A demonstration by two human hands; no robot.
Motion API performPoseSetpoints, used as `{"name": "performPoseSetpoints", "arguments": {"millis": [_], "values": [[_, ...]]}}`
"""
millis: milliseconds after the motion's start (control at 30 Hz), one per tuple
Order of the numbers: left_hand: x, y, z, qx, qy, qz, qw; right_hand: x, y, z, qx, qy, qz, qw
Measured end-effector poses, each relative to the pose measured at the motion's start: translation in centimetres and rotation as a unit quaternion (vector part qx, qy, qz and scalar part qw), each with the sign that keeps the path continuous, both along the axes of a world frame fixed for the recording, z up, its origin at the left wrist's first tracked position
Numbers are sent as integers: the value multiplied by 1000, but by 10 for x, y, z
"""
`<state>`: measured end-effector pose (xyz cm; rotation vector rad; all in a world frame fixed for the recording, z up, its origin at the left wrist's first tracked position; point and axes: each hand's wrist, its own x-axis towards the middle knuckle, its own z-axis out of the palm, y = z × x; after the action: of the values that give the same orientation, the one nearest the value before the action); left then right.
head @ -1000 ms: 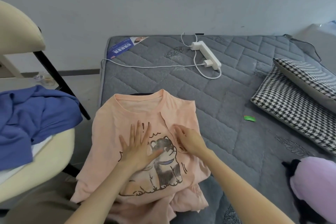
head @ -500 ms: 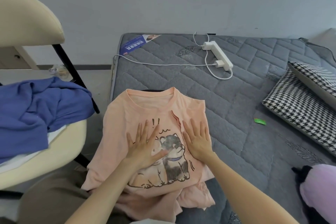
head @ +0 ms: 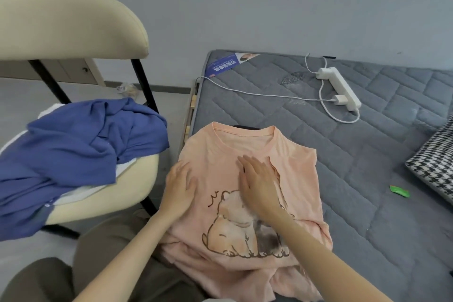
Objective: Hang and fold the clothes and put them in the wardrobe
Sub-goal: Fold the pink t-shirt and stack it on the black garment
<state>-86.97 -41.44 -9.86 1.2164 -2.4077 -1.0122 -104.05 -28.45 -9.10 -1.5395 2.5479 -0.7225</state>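
Observation:
A peach T-shirt [head: 297,179] with a cartoon dog print lies on the near left corner of the grey quilted mattress [head: 367,154], its sides folded in and its hem bunched at the near edge. My left hand [head: 180,185] rests flat on the shirt's left edge. My right hand [head: 258,182] lies flat on the chest, just above the print, fingers straight. A crumpled blue garment [head: 73,154] sits on the cream chair [head: 73,27] to the left.
A white power strip [head: 340,88] with a charger and cables lies on the far part of the mattress. A houndstooth pillow [head: 434,164] is at the right edge, a small green scrap [head: 399,191] near it. A blue label [head: 225,66] marks the mattress corner.
Both hands have slid leftward across the shirt: the left one from the print to the left edge, the right one from the right fold to the chest. The view has turned left.

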Motion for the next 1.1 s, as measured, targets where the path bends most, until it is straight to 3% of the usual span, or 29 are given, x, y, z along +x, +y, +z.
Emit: {"name": "performPoseSetpoints", "arguments": {"millis": [133, 233, 400, 467, 567, 700, 933, 1100], "values": [[19, -8, -11, 134, 9, 131, 982, 36, -39, -4, 57, -4, 85, 995], [33, -9, -21, 283, 9, 208, 936, 53, -60, -19, 120, -2, 129, 984], [47, -12, -33, 406, 7, 246, 880, 61, -64, -47, 169, 111, 116, 973], [49, -16, -38, 471, 6, 283, 836, 63, -65, -53, 161, 132, 107, 972], [57, -22, -46, 577, 45, 343, 740, 66, -65, -55, 151, 159, 103, 970], [68, -28, -53, 623, 109, 393, 667, 66, -66, -57, 156, 171, 104, 967], [73, -37, -49, 677, 141, 353, 631, 67, -67, -56, 158, 180, 108, 965], [73, -37, -26, 646, 308, 353, 603, 68, -67, -56, 159, 180, 105, 965]]}}
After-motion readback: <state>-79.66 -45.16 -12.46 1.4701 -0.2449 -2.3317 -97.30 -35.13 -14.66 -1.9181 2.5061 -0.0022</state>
